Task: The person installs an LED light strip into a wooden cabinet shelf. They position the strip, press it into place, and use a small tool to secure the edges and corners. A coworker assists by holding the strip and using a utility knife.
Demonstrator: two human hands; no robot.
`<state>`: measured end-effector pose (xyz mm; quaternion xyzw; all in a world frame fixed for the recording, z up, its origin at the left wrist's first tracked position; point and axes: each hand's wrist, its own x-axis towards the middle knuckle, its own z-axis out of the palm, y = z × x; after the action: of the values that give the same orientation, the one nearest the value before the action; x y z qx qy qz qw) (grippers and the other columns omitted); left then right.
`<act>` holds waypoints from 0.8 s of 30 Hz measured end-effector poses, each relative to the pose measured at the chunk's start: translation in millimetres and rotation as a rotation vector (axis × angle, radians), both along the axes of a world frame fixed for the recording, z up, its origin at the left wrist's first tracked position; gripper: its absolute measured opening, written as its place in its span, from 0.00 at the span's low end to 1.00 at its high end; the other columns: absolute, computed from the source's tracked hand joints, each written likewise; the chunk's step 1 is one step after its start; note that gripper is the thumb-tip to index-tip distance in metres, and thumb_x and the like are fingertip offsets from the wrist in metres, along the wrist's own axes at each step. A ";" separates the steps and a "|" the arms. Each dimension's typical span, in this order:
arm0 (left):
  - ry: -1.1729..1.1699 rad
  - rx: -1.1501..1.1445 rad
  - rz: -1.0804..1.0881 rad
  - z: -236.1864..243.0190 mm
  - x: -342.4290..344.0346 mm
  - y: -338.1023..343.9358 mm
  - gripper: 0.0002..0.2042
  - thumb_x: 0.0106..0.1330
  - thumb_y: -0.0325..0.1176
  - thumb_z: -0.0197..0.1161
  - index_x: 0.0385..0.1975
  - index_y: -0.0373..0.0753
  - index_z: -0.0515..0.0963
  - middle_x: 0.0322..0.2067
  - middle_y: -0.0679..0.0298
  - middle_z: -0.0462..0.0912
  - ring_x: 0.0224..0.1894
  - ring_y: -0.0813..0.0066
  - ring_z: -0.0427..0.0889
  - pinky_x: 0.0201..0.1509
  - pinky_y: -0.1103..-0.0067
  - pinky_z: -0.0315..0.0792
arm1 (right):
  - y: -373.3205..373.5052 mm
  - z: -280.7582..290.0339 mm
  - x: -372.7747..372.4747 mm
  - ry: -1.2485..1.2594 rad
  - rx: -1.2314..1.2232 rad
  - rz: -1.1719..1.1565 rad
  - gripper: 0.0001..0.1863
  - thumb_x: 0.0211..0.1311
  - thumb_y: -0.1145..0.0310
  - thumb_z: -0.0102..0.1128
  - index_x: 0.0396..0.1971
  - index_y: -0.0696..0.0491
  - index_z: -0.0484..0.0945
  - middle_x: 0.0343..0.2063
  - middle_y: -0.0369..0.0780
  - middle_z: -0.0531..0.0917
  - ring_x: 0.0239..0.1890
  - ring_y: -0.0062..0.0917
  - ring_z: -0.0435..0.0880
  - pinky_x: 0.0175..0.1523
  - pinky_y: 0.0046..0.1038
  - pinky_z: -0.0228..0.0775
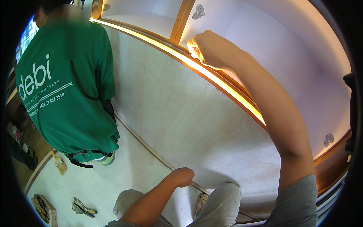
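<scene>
My right hand (206,49) is raised with its arm stretched forward, and its fingers are curled closed at the wooden ledge (227,80) near the foot of an upright wooden divider (182,20). Whatever those fingers may hold is hidden. A glowing light strip (162,46) runs along the ledge just below that hand. Lower down, above my knees, my left hand (183,177) is closed in a fist, its back towards me. Its inner side does not show, so I cannot make out whether anything is in it.
A person in a green shirt (72,75) stands close on the left. A paintbrush (59,165), several putty knives (84,207) and a box (51,212) lie on the pale floor. The curved pale wall panel (189,109) fills the middle; white recesses (272,53) open above the ledge.
</scene>
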<state>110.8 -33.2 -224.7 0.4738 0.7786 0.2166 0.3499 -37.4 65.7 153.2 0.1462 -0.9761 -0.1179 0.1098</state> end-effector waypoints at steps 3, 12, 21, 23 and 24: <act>0.006 -0.010 -0.008 -0.7 -0.5 -1.5 0.15 0.68 0.40 0.70 0.43 0.32 0.88 0.45 0.47 0.90 0.51 0.46 0.88 0.56 0.58 0.81 | 2.2 -0.7 8.6 0.000 -0.044 0.031 0.02 0.64 0.78 0.61 0.35 0.59 0.80 0.35 0.48 0.86 0.35 0.40 0.85 0.40 0.43 0.76; 0.023 0.033 0.018 -15.1 -0.5 -1.9 0.12 0.69 0.42 0.70 0.34 0.38 0.85 0.37 0.54 0.89 0.44 0.53 0.88 0.48 0.61 0.79 | -1.2 19.9 10.0 -0.029 0.059 0.002 0.11 0.69 0.79 0.56 0.43 0.56 0.87 0.36 0.47 0.90 0.34 0.39 0.87 0.40 0.39 0.78; 0.022 0.054 0.006 -23.3 6.2 5.3 0.12 0.68 0.42 0.70 0.33 0.38 0.85 0.37 0.54 0.89 0.44 0.53 0.88 0.47 0.60 0.79 | 0.8 -22.7 -21.3 0.066 -0.016 0.083 0.09 0.67 0.79 0.57 0.43 0.59 0.84 0.37 0.48 0.88 0.39 0.43 0.87 0.42 0.44 0.80; 0.021 0.050 0.008 -24.5 6.5 6.0 0.12 0.68 0.42 0.70 0.33 0.38 0.85 0.37 0.54 0.89 0.44 0.52 0.88 0.47 0.60 0.79 | -0.3 -24.8 -22.0 0.080 -0.012 0.076 0.08 0.66 0.80 0.57 0.42 0.59 0.83 0.36 0.48 0.87 0.39 0.44 0.87 0.42 0.45 0.80; 0.015 0.048 0.002 -24.8 6.2 6.3 0.12 0.68 0.42 0.70 0.33 0.38 0.85 0.37 0.54 0.89 0.44 0.52 0.88 0.47 0.60 0.79 | -0.8 -25.2 -21.5 0.087 -0.011 0.072 0.08 0.66 0.80 0.57 0.42 0.60 0.83 0.36 0.48 0.87 0.39 0.44 0.87 0.41 0.45 0.80</act>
<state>117.1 -26.8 -249.5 0.4828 0.7762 0.2320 0.3324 -59.0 65.0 128.0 0.1753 -0.9651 -0.1147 0.1569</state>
